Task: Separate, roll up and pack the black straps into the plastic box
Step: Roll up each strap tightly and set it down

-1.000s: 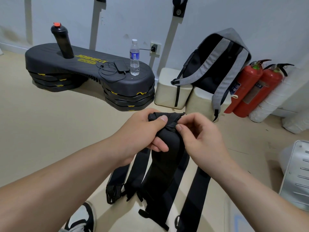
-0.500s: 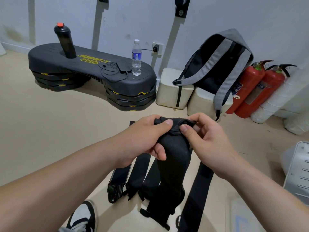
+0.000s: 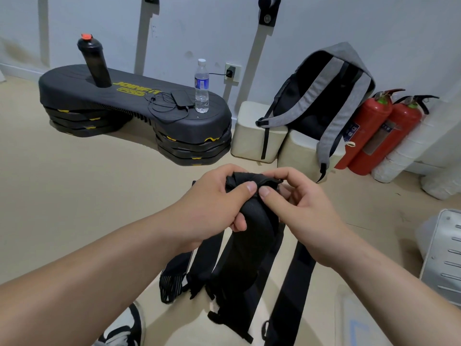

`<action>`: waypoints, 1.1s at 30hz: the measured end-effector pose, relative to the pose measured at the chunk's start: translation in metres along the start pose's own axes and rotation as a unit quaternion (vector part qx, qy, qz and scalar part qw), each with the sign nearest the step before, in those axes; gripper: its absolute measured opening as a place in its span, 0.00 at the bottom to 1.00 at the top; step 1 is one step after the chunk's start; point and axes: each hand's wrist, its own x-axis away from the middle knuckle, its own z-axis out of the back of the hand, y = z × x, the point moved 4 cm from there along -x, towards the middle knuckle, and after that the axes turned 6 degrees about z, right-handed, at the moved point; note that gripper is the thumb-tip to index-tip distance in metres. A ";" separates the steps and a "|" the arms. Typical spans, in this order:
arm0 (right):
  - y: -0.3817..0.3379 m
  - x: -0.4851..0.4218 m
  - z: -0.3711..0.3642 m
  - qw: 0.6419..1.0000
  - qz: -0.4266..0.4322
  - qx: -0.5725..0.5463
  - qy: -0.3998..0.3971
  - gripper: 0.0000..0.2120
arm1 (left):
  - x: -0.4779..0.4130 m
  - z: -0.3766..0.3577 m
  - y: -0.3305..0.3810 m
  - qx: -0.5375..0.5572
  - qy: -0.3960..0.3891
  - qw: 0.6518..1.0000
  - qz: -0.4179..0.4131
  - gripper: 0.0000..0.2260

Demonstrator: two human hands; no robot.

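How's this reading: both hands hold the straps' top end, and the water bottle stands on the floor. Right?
No. The head view shows the water bottle standing on the platform, not the floor. The left hand and right hand do hold the straps' top end.

Soft, even indoor light, moderately bright, without glare. Faint shadows lie on the floor [image 3: 74, 196] below the black straps [image 3: 252, 245]. Far from the straps, wide-angle distortion bends the wall [image 3: 374, 26]; focus is mostly sharp.
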 end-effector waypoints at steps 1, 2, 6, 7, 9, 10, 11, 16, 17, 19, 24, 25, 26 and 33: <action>-0.001 0.000 0.000 1.000 -0.004 -0.013 0.001 0.10 | 0.000 0.001 0.001 0.005 0.009 1.000 -0.004 0.04; -0.003 0.001 0.000 1.000 -0.009 -0.023 0.002 0.11 | -0.001 0.001 0.001 0.007 0.015 1.000 -0.008 0.04; -0.002 -0.001 0.000 0.997 -0.042 -0.069 0.014 0.12 | 0.000 -0.002 0.003 0.027 0.013 0.999 -0.021 0.03; -0.001 -0.001 0.000 0.996 -0.044 -0.072 0.020 0.11 | 0.001 -0.003 0.003 0.032 0.012 0.999 -0.022 0.03; 0.000 -0.002 0.000 0.997 -0.036 -0.059 0.036 0.08 | 0.002 -0.005 0.005 0.037 0.004 0.999 -0.019 0.03; 0.000 -0.002 0.000 0.997 -0.029 -0.052 0.044 0.08 | 0.002 -0.006 0.006 0.042 -0.004 0.999 -0.014 0.03; 0.000 -0.002 0.000 0.997 -0.023 -0.047 0.048 0.08 | 0.002 -0.006 0.006 0.047 -0.013 0.999 -0.006 0.03; -0.003 0.001 -0.004 0.998 0.005 -0.026 0.048 0.16 | 0.004 -0.011 0.005 0.066 -0.052 0.995 0.049 0.05; -0.003 0.001 -0.005 0.998 0.008 -0.016 0.056 0.17 | 0.005 -0.013 0.004 0.078 -0.061 0.993 0.064 0.05; -0.005 0.001 -0.005 0.998 0.014 -0.003 0.068 0.17 | 0.005 -0.016 0.005 0.122 -0.085 0.984 0.097 0.09; -0.006 -0.002 -0.005 0.996 0.031 0.034 0.076 0.17 | 0.002 -0.021 0.002 0.183 -0.089 0.970 0.135 0.21; -0.007 -0.003 -0.006 0.995 0.040 0.050 0.074 0.14 | 0.002 -0.021 0.001 0.182 -0.081 0.971 0.135 0.19; -0.007 -0.003 -0.007 0.994 0.049 0.060 0.073 0.11 | 0.002 -0.022 -0.001 0.186 -0.079 0.970 0.136 0.18; -0.006 0.000 -0.005 0.999 0.009 0.039 0.032 0.14 | -0.002 -0.016 -0.005 0.204 -0.043 0.970 0.124 0.08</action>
